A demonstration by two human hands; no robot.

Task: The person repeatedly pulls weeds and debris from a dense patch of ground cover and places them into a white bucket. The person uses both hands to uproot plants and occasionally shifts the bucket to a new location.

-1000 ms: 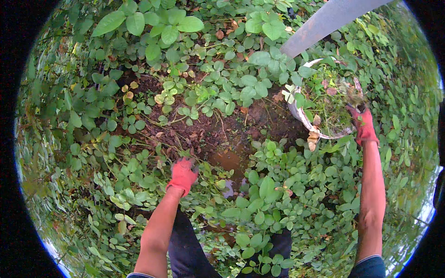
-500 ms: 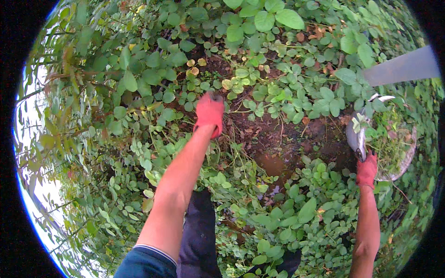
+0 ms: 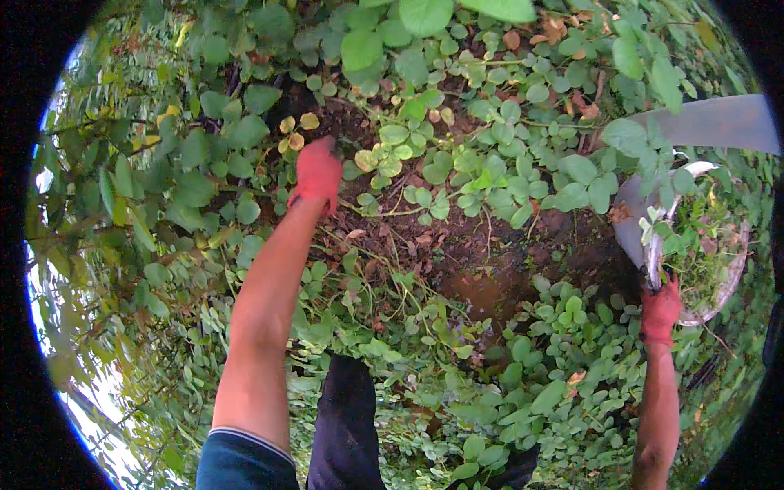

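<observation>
My left hand wears a red glove and is stretched far forward into low green plants, next to a few yellowed leaves. Its back faces me and its fingertips are hidden among the stems, so its grip is unclear. My right hand, also in a red glove, grips the near rim of a round metal basin at the right. The basin is tilted on the ground and holds cut green plants.
A patch of bare brown soil lies between my hands, ringed by dense leafy ground cover. A long flat grey object crosses the upper right above the basin. My dark trouser leg stands at the bottom centre.
My left arm has reached further forward and to the left, from the soil patch into the plants. My right hand stays on the basin's rim. My view has shifted left.
</observation>
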